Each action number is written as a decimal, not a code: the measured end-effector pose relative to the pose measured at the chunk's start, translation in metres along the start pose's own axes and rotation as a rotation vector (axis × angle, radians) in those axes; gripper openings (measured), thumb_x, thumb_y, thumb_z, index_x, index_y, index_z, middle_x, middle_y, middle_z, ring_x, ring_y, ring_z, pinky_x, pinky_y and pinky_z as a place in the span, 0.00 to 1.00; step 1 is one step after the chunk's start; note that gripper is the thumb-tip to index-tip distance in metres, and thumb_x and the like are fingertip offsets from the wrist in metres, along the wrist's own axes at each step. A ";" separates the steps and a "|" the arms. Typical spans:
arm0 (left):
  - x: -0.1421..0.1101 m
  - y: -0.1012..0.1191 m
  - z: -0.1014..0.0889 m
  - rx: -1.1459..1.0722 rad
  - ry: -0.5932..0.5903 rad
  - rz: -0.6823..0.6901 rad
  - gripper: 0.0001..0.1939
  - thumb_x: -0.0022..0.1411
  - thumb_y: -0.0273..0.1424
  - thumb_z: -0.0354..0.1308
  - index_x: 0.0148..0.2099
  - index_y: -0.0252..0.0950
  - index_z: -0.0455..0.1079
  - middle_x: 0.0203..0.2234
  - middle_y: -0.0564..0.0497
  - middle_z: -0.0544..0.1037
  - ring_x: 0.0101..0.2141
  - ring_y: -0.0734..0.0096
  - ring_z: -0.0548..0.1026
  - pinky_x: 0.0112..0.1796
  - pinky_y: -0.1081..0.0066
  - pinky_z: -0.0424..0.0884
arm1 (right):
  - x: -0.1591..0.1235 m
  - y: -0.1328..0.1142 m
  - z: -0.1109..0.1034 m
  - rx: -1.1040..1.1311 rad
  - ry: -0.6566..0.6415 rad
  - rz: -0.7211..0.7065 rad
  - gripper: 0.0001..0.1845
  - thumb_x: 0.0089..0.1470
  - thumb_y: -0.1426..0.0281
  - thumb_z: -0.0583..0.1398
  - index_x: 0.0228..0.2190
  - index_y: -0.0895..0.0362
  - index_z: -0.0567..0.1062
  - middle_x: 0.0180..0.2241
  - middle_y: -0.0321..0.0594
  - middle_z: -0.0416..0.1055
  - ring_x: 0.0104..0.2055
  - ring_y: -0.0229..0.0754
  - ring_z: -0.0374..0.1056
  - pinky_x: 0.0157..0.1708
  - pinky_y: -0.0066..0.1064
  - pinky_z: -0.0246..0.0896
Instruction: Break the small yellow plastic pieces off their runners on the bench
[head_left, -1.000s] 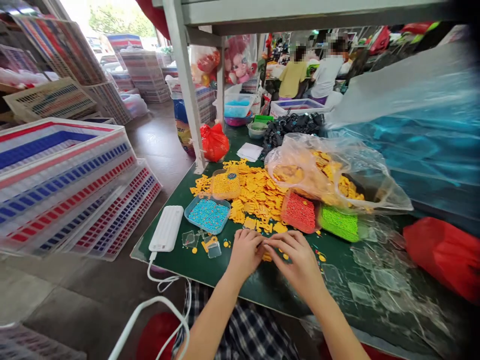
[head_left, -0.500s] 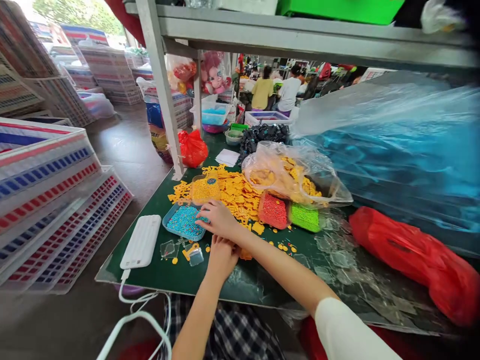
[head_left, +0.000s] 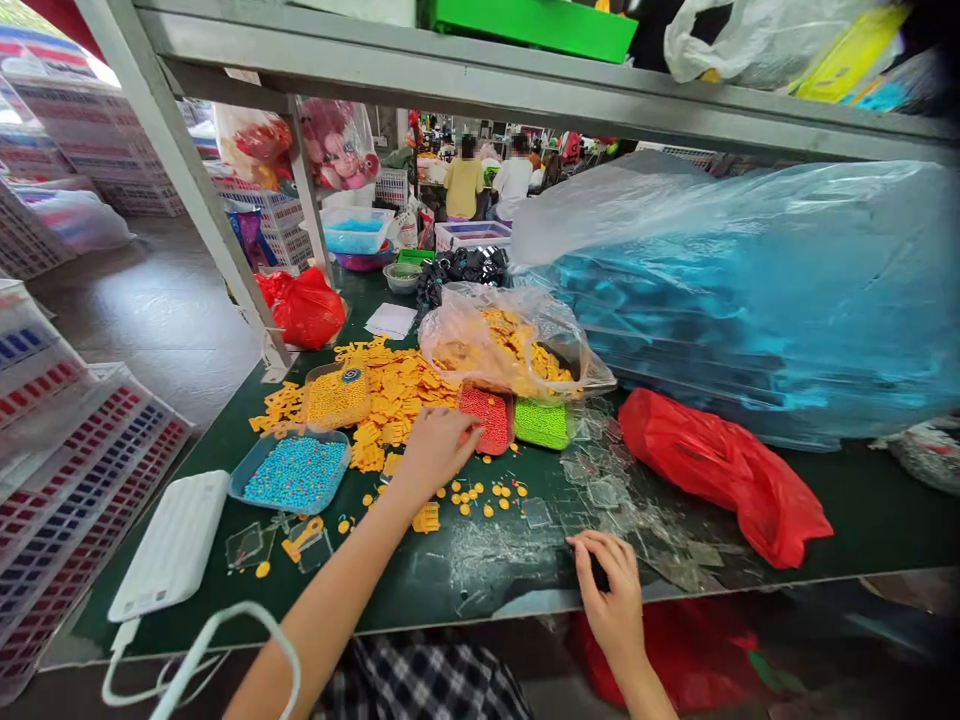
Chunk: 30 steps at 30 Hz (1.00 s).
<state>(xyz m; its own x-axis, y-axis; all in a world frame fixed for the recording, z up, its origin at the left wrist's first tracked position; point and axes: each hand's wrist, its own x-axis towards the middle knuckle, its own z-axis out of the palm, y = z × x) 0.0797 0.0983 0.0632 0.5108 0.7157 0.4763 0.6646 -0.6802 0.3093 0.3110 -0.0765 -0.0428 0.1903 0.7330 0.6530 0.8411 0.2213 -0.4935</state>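
1. Left hand (head_left: pixel 435 450): lower centre, grip half-curled, fingertips just beside the tray of red beads (head_left: pixel 484 418); whether it is closed on anything cannot be told.
2. Right hand (head_left: pixel 609 590): lower right of centre, at the front edge of the green bench (head_left: pixel 847 510), grip curled round a small dark item (head_left: pixel 598 570); the hold is unclear.
3. Yellow plastic pieces (head_left: pixel 394 400): heaped centre-left, with loose ones near the left hand.
4. Clear plastic squares (head_left: pixel 600 490): scattered right of centre, near the right hand.
5. Tray of blue beads (head_left: pixel 296 473): left of centre.
6. Handling, as judged: light fingertip work, not a broad sweep, should best keep loose pieces from scattering.
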 end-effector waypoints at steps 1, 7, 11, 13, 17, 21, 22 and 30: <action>0.018 -0.002 0.006 0.070 -0.053 -0.004 0.13 0.69 0.35 0.50 0.44 0.39 0.75 0.37 0.47 0.81 0.40 0.59 0.75 0.45 0.60 0.65 | -0.003 0.002 -0.001 -0.042 0.050 -0.006 0.09 0.61 0.68 0.56 0.32 0.52 0.75 0.32 0.41 0.73 0.38 0.47 0.66 0.39 0.41 0.60; 0.077 -0.016 0.052 0.145 -0.293 0.074 0.10 0.64 0.28 0.53 0.40 0.36 0.77 0.37 0.45 0.81 0.40 0.60 0.76 0.43 0.65 0.67 | -0.002 -0.006 0.007 -0.227 0.164 -0.065 0.07 0.57 0.72 0.56 0.28 0.52 0.72 0.29 0.41 0.73 0.35 0.48 0.65 0.36 0.41 0.58; 0.084 -0.021 0.069 0.146 -0.384 0.158 0.09 0.61 0.28 0.56 0.37 0.35 0.78 0.35 0.44 0.80 0.40 0.59 0.75 0.43 0.66 0.67 | -0.002 -0.006 0.005 -0.220 0.151 -0.113 0.07 0.55 0.74 0.57 0.27 0.52 0.71 0.27 0.39 0.73 0.33 0.47 0.65 0.35 0.39 0.57; 0.087 -0.022 0.075 0.147 -0.400 0.179 0.09 0.61 0.29 0.55 0.37 0.35 0.78 0.36 0.44 0.80 0.41 0.59 0.75 0.45 0.65 0.67 | -0.001 -0.006 0.004 -0.220 0.144 -0.125 0.07 0.55 0.75 0.57 0.27 0.53 0.70 0.26 0.38 0.73 0.33 0.46 0.65 0.35 0.38 0.56; 0.092 -0.023 0.083 0.160 -0.410 0.186 0.10 0.62 0.31 0.56 0.39 0.35 0.78 0.38 0.43 0.78 0.44 0.56 0.73 0.46 0.62 0.66 | -0.002 -0.007 0.004 -0.229 0.135 -0.108 0.08 0.54 0.75 0.57 0.26 0.52 0.70 0.26 0.38 0.73 0.33 0.46 0.64 0.35 0.38 0.55; 0.094 -0.023 0.089 0.177 -0.412 0.190 0.10 0.60 0.32 0.58 0.40 0.33 0.78 0.41 0.39 0.76 0.47 0.51 0.70 0.47 0.61 0.65 | -0.002 -0.007 0.004 -0.211 0.134 -0.112 0.07 0.53 0.76 0.57 0.26 0.53 0.70 0.25 0.38 0.73 0.33 0.46 0.63 0.35 0.38 0.54; 0.094 -0.023 0.090 0.180 -0.411 0.192 0.10 0.60 0.31 0.58 0.39 0.33 0.78 0.41 0.39 0.76 0.48 0.51 0.70 0.47 0.60 0.65 | -0.003 -0.007 0.004 -0.211 0.135 -0.115 0.07 0.53 0.76 0.57 0.26 0.53 0.70 0.25 0.38 0.73 0.33 0.46 0.63 0.35 0.38 0.54; 0.097 -0.015 0.089 0.183 -0.407 0.188 0.05 0.56 0.26 0.61 0.35 0.32 0.78 0.41 0.39 0.77 0.48 0.51 0.69 0.49 0.59 0.63 | 0.000 -0.008 0.004 -0.214 0.172 -0.149 0.09 0.54 0.77 0.56 0.25 0.54 0.69 0.24 0.37 0.72 0.32 0.43 0.63 0.34 0.35 0.56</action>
<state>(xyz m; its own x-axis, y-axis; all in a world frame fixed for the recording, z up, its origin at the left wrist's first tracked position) 0.1677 0.1924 0.0317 0.7788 0.6120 0.1377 0.6068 -0.7906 0.0815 0.3023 -0.0756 -0.0406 0.1240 0.5793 0.8056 0.9502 0.1647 -0.2647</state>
